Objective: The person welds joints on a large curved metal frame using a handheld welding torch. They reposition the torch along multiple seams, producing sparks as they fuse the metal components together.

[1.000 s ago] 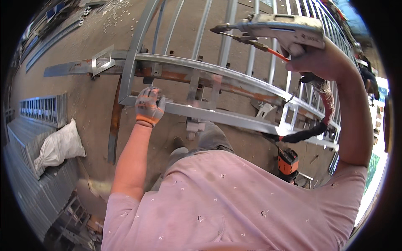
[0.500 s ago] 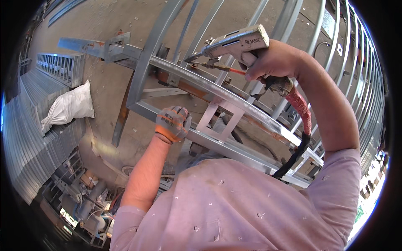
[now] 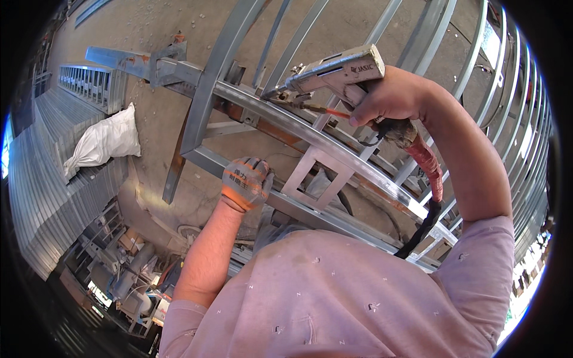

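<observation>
My bare right hand (image 3: 397, 95) is closed around the grip of a pale handheld welding gun (image 3: 337, 67). The gun's nozzle points left, its tip at or just above the far rail (image 3: 310, 131) of a metal tube frame; I cannot tell whether it touches. From the grip hangs a red-wrapped cable (image 3: 425, 161), black further down. My left hand (image 3: 246, 184), in a grey and orange glove, has its fingers curled over the near rail (image 3: 209, 161), close to the frame's left corner. A flat rectangular bracket (image 3: 295, 172) with an opening bridges the two rails.
More long metal tubes (image 3: 292, 48) run away beyond the frame. On the left, a white sack (image 3: 107, 143) lies on stacked metal profiles (image 3: 45, 197). Machinery and clutter (image 3: 134, 277) stand at the lower left. A rusty-ended beam (image 3: 119, 59) juts out past the frame's corner.
The welding gun has come down slightly in the picture, its nozzle now nearer the far rail. The surroundings have shifted a little in view. My left hand keeps its place on the near rail.
</observation>
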`<move>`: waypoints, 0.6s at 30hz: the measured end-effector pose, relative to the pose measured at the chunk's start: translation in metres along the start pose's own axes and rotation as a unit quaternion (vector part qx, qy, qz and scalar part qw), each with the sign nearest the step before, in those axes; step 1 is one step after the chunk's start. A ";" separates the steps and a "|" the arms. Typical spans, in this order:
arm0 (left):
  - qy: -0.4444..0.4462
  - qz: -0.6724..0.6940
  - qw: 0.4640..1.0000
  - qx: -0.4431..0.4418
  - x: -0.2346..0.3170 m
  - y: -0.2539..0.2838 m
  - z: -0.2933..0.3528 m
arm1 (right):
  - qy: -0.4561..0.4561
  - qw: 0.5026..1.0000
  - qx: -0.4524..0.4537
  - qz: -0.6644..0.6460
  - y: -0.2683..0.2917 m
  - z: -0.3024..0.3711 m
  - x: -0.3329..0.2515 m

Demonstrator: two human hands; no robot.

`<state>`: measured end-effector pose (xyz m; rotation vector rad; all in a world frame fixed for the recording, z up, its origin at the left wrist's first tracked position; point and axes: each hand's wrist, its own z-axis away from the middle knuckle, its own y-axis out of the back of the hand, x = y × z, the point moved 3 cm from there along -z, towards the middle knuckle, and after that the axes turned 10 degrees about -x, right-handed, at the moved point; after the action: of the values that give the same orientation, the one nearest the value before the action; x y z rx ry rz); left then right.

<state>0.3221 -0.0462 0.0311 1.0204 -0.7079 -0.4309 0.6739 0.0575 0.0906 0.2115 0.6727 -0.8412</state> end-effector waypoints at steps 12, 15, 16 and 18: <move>-0.009 0.011 1.000 0.016 0.000 0.002 0.000 | -0.005 1.000 -0.003 0.025 -0.001 0.002 -0.003; -0.009 0.007 1.000 0.015 -0.001 0.001 0.000 | -0.005 1.000 -0.001 0.029 -0.001 0.003 -0.003; -0.008 0.004 1.000 0.015 -0.001 0.001 0.001 | -0.004 1.000 0.000 0.030 -0.001 0.003 -0.003; -0.006 0.008 1.000 0.011 -0.001 0.000 0.001 | -0.003 0.999 0.003 0.033 -0.002 0.001 -0.003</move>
<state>0.3208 -0.0458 0.0313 1.0321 -0.7316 -0.4157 0.6716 0.0571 0.0934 0.2345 0.6546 -0.7804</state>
